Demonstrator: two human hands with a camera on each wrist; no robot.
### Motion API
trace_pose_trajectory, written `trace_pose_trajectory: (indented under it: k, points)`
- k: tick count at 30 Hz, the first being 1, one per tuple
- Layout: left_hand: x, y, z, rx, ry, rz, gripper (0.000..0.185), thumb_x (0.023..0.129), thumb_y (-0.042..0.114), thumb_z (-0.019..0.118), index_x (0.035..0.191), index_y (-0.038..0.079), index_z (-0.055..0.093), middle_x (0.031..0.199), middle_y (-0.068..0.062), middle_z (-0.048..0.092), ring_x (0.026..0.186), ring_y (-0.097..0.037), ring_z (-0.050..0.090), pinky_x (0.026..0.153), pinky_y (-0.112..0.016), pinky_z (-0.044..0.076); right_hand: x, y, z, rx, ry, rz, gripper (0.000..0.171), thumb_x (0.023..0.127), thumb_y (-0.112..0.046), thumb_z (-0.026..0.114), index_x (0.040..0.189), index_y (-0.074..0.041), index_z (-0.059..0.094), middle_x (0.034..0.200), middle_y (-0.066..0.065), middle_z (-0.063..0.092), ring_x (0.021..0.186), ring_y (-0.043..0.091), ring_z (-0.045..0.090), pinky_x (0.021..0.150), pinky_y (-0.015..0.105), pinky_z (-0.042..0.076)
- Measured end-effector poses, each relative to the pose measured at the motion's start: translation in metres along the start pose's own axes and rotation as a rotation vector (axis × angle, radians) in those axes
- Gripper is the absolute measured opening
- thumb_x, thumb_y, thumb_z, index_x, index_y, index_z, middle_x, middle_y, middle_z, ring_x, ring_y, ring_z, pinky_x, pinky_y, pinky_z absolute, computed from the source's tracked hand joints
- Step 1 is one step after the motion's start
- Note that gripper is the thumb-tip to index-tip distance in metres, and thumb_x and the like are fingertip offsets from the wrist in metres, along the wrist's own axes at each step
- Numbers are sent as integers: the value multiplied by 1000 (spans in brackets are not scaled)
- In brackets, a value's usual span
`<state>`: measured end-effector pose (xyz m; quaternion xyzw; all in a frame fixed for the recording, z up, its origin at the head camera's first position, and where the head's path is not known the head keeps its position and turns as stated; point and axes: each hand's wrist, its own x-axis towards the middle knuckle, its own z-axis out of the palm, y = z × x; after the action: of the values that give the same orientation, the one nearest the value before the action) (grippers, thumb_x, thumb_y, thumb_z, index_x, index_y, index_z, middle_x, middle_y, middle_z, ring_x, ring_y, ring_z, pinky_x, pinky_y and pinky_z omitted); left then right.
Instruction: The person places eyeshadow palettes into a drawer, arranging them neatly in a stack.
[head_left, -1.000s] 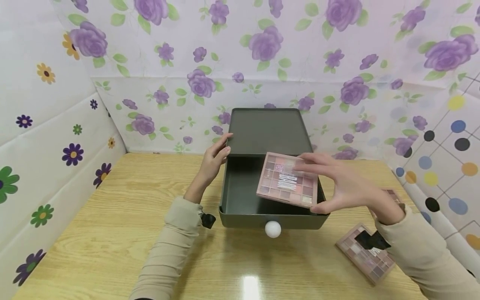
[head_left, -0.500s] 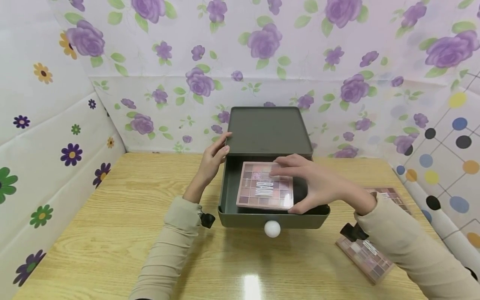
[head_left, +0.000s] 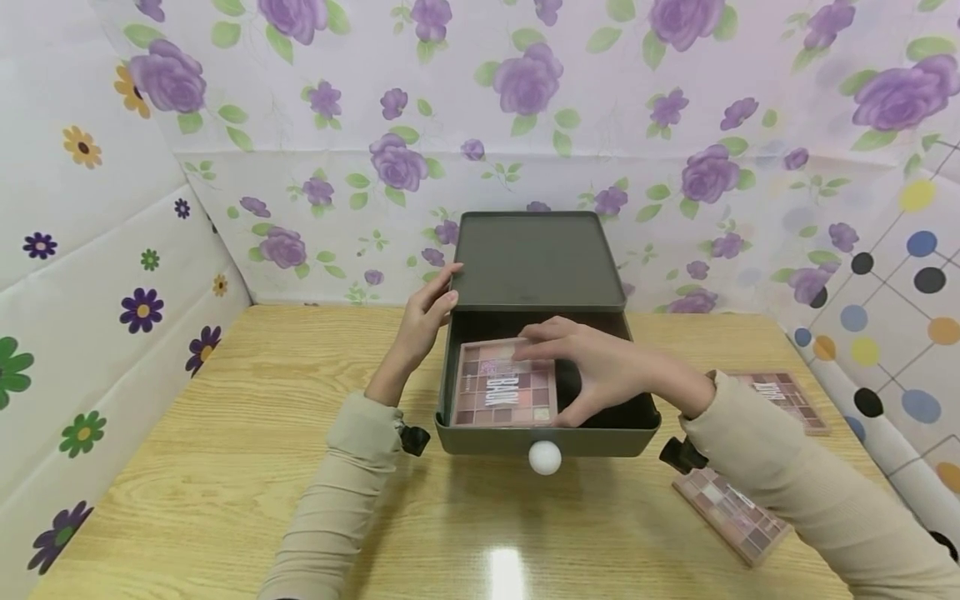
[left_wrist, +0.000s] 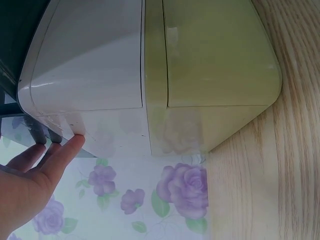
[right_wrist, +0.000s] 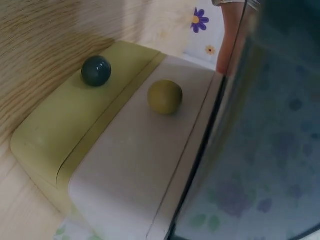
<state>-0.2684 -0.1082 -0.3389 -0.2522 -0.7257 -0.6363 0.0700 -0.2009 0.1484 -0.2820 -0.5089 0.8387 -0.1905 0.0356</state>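
Observation:
The top drawer (head_left: pixel 487 442) of a dark green drawer unit (head_left: pixel 536 260) is pulled out, its white knob (head_left: pixel 545 458) facing me. My right hand (head_left: pixel 600 362) pinches a pink eyeshadow palette (head_left: pixel 472 396) by its right end, thumb at the near edge and fingers over the lid. The palette lies low in the drawer's left part, close to the left wall. My left hand (head_left: pixel 416 333) touches the unit's left side. In the left wrist view, the fingers of the left hand (left_wrist: pixel 37 182) rest against the side of the unit.
Two more eyeshadow palettes lie on the wooden table at the right, one palette (head_left: pixel 783 400) farther back, another palette (head_left: pixel 731 517) nearer and partly under the right sleeve. Below the open drawer are a white drawer (right_wrist: pixel 135 145) and a yellow drawer (right_wrist: pixel 65 120). Flowered sheets (head_left: pixel 315 233) surround the table.
My right hand has carried the palette left and down, from tilted above the drawer to low inside its left part. My left hand has stayed at the unit's side.

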Motion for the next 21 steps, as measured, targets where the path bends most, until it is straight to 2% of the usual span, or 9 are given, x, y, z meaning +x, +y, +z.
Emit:
trace_pose_trajectory:
  k: [3,7,10,13,17,20,21]
  points:
    - [3,-11,-1,4,6,11,50,91,22,42,139,8,38,146,-9,28,127,-22,32,89,-54,38,3,2,3,8,-34,-3,73,65,-35,75,129,-6,52,135,18,41,120,29,38,93,46,36]
    - [3,-14,-1,12,16,27,52,89,27,43,139,9,39,146,-9,29,125,-21,34,87,-53,40,5,3,5,20,-78,13,73,66,-31,76,130,-6,51,136,17,39,121,29,38,93,46,36]
    - [2,-14,-1,9,18,21,51,90,24,43,139,8,39,146,-8,28,126,-20,33,88,-52,40,5,2,6,13,-108,34,74,65,-28,78,131,-7,50,137,18,38,122,30,38,93,46,36]
    - [1,-9,-1,-2,15,8,50,91,19,42,139,7,39,146,-9,28,127,-19,32,89,-52,39,6,0,6,-2,-133,47,75,64,-24,80,131,-7,51,137,18,38,123,32,38,94,46,36]
    - [-3,8,2,12,10,5,51,90,15,40,138,0,36,146,-15,25,119,-22,35,88,-50,40,7,-1,7,-16,-152,42,73,64,-22,81,130,-5,51,137,20,38,124,34,37,96,46,34]
    - [-5,17,5,26,10,6,51,90,15,39,137,-4,35,146,-19,25,120,-23,35,87,-47,41,6,-1,6,-7,-122,8,70,67,-23,80,128,-4,52,138,19,38,126,33,35,97,46,33]
    - [-3,13,5,18,10,6,51,90,14,39,137,-3,35,146,-18,25,120,-22,35,87,-47,40,5,-1,6,0,-102,-5,68,69,-24,79,128,-4,53,138,19,38,126,33,35,97,46,33]
